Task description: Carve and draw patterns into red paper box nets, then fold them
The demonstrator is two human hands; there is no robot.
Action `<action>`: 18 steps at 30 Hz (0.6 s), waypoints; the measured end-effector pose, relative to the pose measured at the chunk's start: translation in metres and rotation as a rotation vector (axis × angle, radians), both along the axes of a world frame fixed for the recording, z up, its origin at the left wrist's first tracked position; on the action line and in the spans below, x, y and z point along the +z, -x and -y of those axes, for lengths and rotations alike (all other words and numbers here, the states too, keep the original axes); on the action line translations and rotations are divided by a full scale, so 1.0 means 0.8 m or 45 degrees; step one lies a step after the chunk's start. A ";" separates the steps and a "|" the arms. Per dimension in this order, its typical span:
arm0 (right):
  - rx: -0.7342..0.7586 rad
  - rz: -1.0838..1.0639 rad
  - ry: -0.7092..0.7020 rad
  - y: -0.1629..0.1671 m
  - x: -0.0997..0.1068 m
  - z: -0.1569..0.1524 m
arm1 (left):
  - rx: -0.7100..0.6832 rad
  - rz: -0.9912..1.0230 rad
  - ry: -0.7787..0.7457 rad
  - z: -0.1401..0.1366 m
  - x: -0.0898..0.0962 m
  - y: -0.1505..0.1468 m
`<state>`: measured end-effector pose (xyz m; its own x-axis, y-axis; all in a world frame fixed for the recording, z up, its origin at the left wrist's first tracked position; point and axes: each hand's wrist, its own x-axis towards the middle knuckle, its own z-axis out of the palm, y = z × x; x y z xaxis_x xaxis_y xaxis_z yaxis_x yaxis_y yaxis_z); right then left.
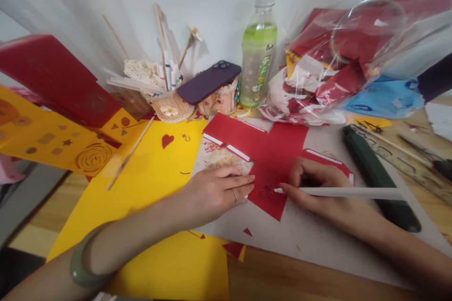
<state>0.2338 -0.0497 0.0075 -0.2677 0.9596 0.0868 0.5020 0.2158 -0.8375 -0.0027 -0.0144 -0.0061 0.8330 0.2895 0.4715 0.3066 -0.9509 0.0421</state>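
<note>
My right hand (pixel 323 193) is closed around a slim white pen-shaped tool (pixel 353 192); I cannot tell its exact kind. Its tip meets the lower arm of a cross-shaped piece of red paper (pixel 286 146), by some small dark marks. White strips run along several flaps of this paper. My left hand (pixel 224 190) lies flat with fingers stretched out, fingertips on the red paper's left edge. Beneath is a grey board (pixel 243 228), which overlaps or adjoins a large yellow sheet (pixel 151 160). A red paper heart (pixel 167 141) lies on the yellow sheet.
Along the wall stand decorated pots with sticks and pens (pixel 169 103), a purple phone (pixel 210 82), a green drink bottle (pixel 259 51) and a plastic bag of paper scraps (pixel 318 75). A dark green cutter-like tool (pixel 377 174) lies right; a red-and-yellow paper box (pixel 60 84) stands left.
</note>
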 end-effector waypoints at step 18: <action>0.066 0.052 0.024 0.002 0.002 -0.001 | -0.004 -0.011 -0.003 -0.001 -0.002 0.000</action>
<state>0.2325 -0.0486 0.0090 -0.3198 0.9458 0.0570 0.5247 0.2269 -0.8205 -0.0027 -0.0138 -0.0079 0.8381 0.2856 0.4648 0.3037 -0.9520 0.0374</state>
